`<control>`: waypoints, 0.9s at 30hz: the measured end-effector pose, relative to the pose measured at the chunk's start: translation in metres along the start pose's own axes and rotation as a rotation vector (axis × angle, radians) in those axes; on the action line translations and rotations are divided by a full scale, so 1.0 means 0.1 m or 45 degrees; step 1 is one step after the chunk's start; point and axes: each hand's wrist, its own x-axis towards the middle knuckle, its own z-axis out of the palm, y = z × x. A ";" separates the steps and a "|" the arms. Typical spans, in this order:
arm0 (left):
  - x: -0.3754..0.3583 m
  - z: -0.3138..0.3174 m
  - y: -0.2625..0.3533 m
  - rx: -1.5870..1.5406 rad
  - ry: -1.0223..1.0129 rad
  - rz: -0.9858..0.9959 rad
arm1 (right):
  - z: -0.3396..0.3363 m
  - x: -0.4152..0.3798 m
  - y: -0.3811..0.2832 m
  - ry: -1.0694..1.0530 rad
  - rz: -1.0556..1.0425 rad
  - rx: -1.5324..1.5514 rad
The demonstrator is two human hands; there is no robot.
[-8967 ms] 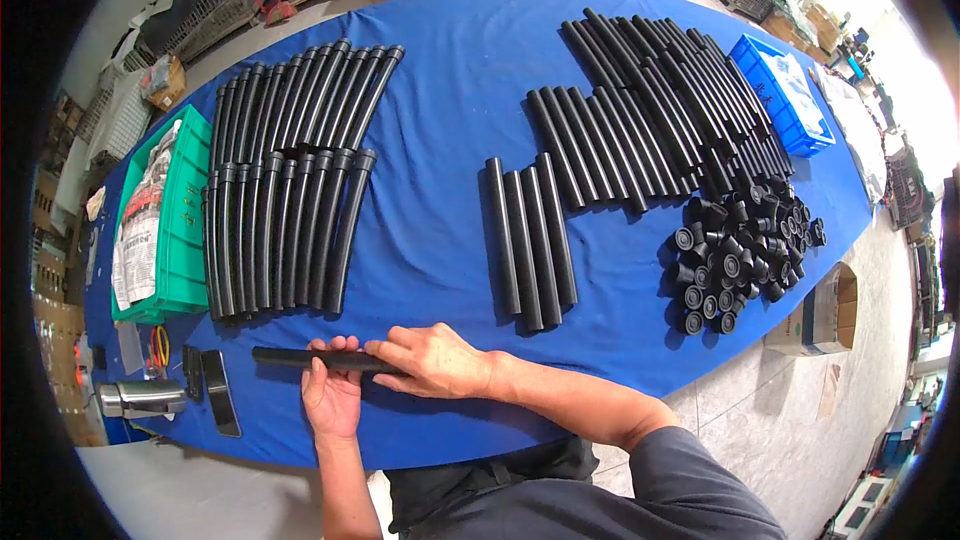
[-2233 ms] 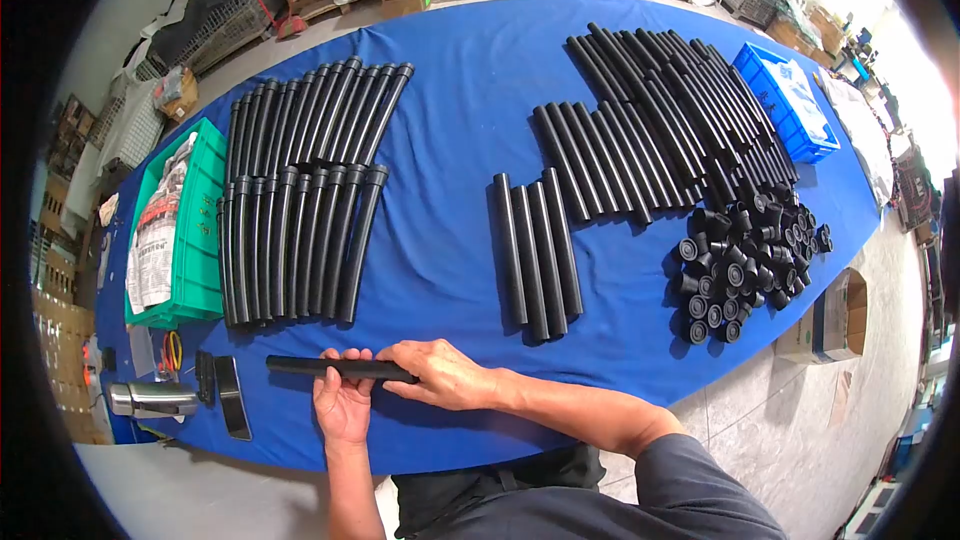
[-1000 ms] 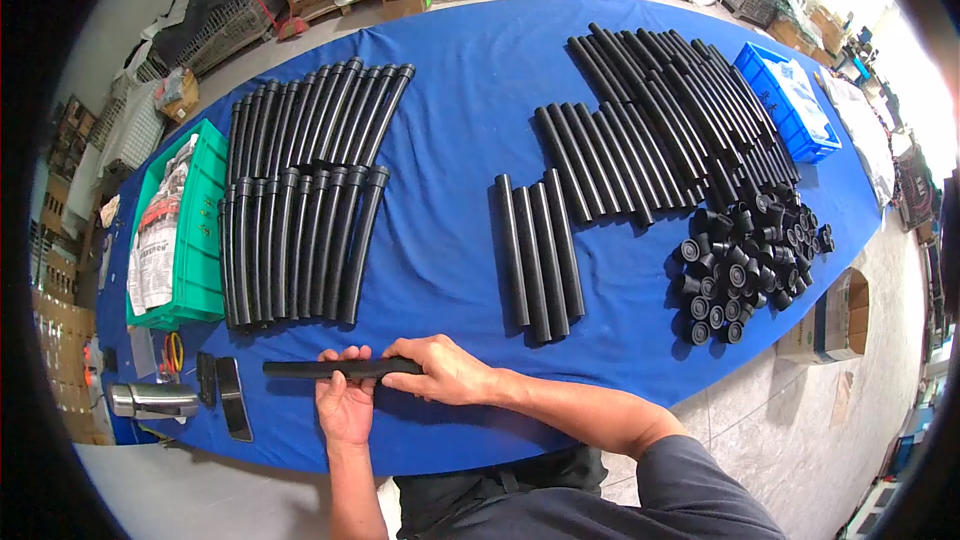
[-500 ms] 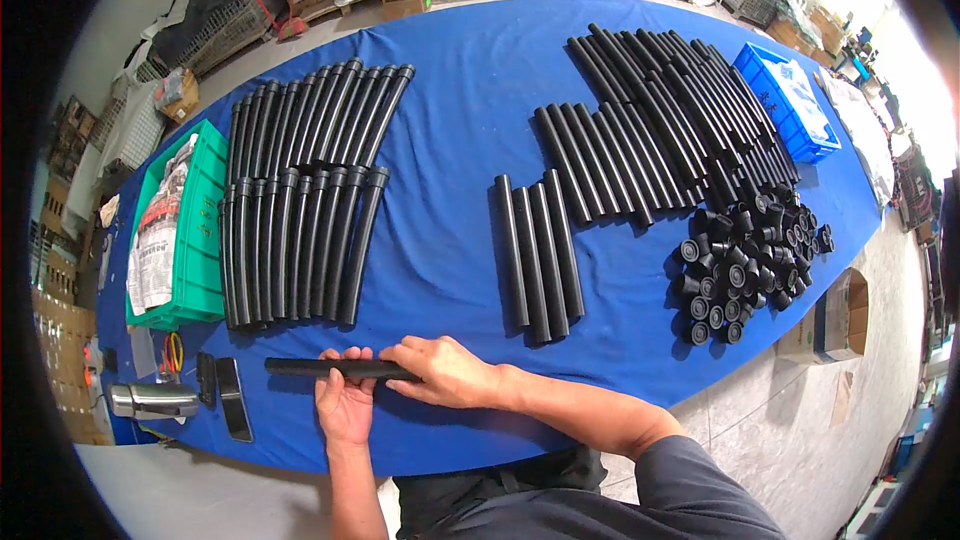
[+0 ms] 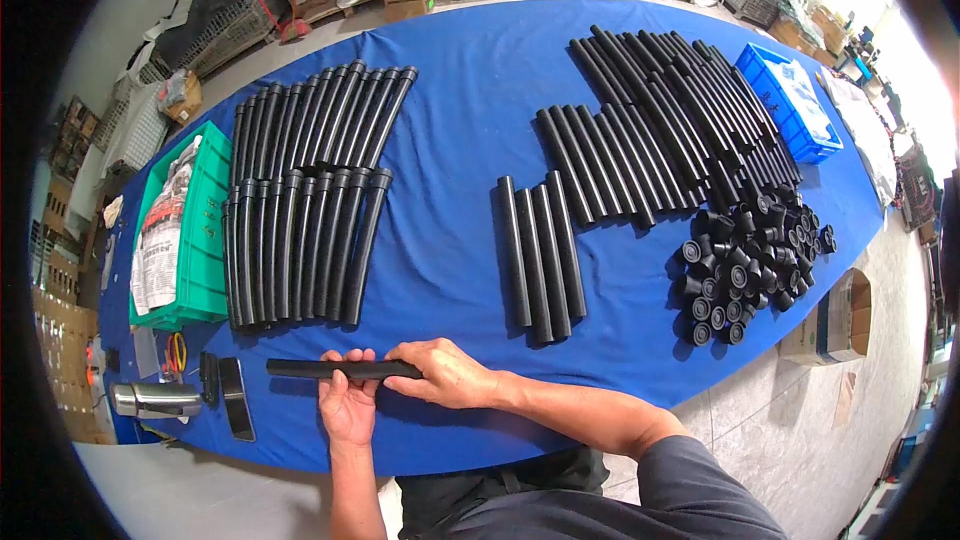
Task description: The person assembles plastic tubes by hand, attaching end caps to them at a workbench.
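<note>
Blue table — both hands, left and right, grip pinching one black tube.

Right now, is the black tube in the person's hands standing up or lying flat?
Lying flat: the black tube runs sideways just above the blue table, gripped by both hands.
</note>
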 end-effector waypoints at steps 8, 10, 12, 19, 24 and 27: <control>0.01 -0.02 0.00 -0.004 0.039 -0.018 | 0.01 -0.03 0.00 0.039 -0.206 -0.428; 0.00 -0.05 -0.01 0.005 0.020 0.007 | -0.01 -0.01 0.00 0.005 -0.184 -0.351; 0.00 -0.05 0.00 -0.024 -0.019 -0.013 | -0.04 0.04 0.00 -0.026 -0.124 -0.104; 0.02 0.01 0.00 0.028 0.076 -0.035 | -0.08 0.00 -0.01 0.082 -0.332 -0.560; 0.01 0.03 0.00 0.040 0.030 -0.018 | -0.18 0.07 -0.17 -0.301 0.456 0.224; 0.03 0.04 0.01 0.005 0.079 -0.037 | -0.06 0.00 -0.02 0.095 -0.281 -0.470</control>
